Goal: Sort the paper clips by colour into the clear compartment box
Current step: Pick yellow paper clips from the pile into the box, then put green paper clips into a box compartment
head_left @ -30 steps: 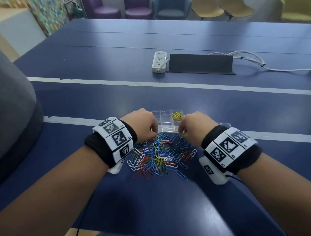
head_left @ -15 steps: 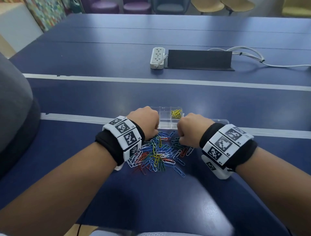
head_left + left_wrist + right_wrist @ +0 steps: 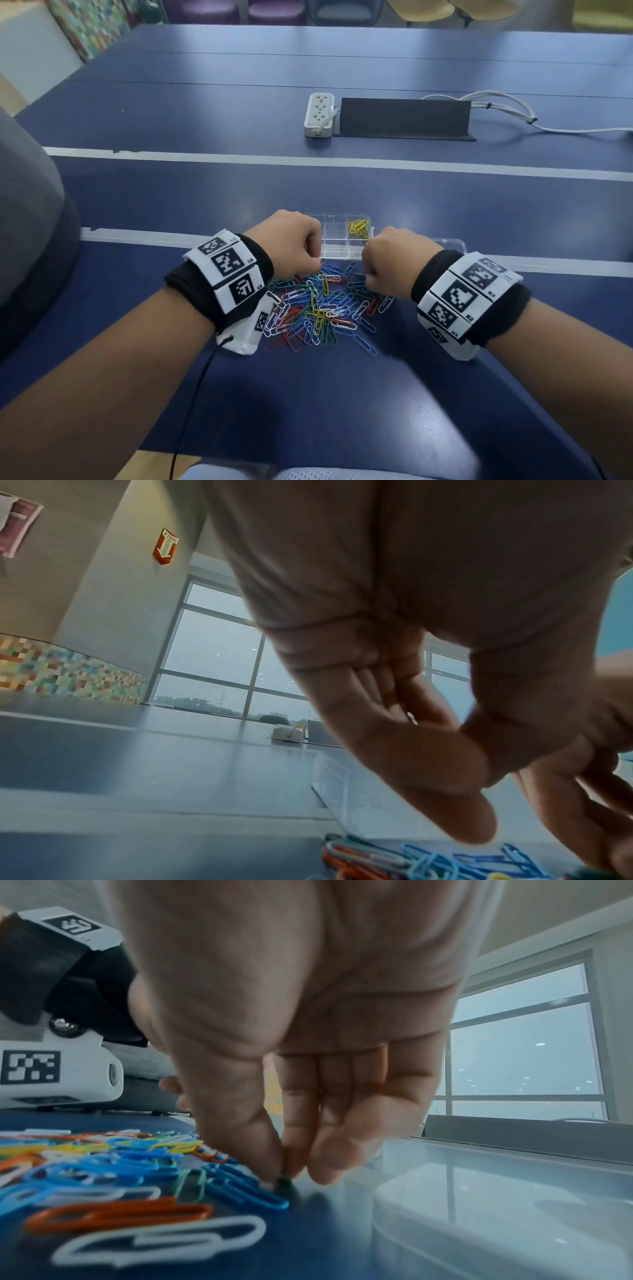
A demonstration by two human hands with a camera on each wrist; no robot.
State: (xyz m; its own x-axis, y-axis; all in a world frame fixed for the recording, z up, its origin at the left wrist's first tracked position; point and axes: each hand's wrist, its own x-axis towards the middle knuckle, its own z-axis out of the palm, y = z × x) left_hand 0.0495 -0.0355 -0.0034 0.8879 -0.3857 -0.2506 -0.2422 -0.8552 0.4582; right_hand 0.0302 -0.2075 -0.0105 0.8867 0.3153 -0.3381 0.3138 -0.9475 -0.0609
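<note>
A heap of mixed paper clips [image 3: 320,308], blue, white, red, green and yellow, lies on the blue table. Just behind it stands the clear compartment box [image 3: 337,251], with yellow clips [image 3: 358,229] in a far compartment. My left hand [image 3: 317,269] hovers curled over the heap's far left edge. Its fingertips [image 3: 603,859] reach down among the clips, and whether they hold one is hidden. My right hand [image 3: 365,277] is at the far right edge. In the right wrist view its thumb and forefinger pinch a dark green clip [image 3: 284,1182] on the table.
The box's open clear lid [image 3: 448,244] lies to the right behind my right hand. Further back are a white power strip [image 3: 319,114], a black cable flap [image 3: 404,118] and white cables [image 3: 513,113]. A grey padded object [image 3: 27,240] sits at the left edge.
Both hands stay at the far edge of the heap with only small shifts. The right fingertips have closed in on a clip.
</note>
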